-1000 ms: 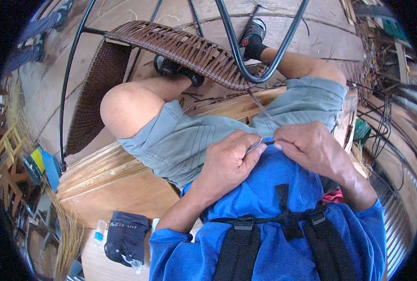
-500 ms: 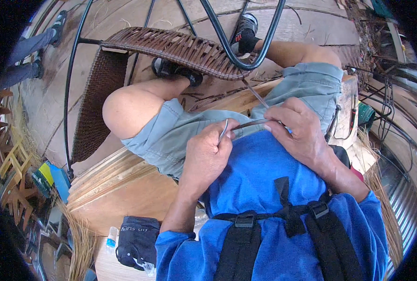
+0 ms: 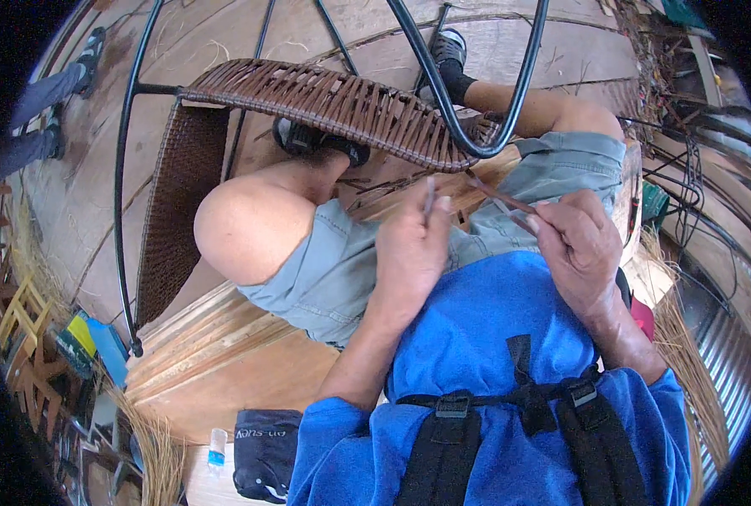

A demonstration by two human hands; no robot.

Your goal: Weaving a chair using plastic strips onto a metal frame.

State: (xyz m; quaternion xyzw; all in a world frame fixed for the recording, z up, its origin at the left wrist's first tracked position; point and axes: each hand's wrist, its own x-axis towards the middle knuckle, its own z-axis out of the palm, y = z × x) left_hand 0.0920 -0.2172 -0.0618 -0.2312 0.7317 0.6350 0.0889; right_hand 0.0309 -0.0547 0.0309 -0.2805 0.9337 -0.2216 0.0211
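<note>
A brown woven wicker frame (image 3: 325, 99) with black metal tubing (image 3: 523, 93) stands in front of my bent legs. From its near right edge a thin brown strip (image 3: 504, 198) runs to my right hand (image 3: 582, 244), whose thumb and fingers pinch it. A paler, shiny length beside the strip, also at those fingertips, is too blurred to tell apart. Over my lap, my left hand (image 3: 411, 253) is closed, apart from the strip and the frame. A thin grey, metal-looking piece (image 3: 430, 200) pokes up from its fingers, smeared by motion; its kind cannot be made out.
I sit on wooden boards (image 3: 224, 354). A small bottle (image 3: 216, 447) and a dark cloth bag (image 3: 266, 451) lie at the lower left. Bundles of dry strands (image 3: 158, 451) hang nearby. Another person's legs (image 3: 51, 97) show at far left. Tangled black cables (image 3: 691, 181) lie right.
My hands have moved apart, and the strip that spanned them no longer reaches my left hand. My left hand has risen toward the wicker; the right has shifted rightward. The view has shifted slightly.
</note>
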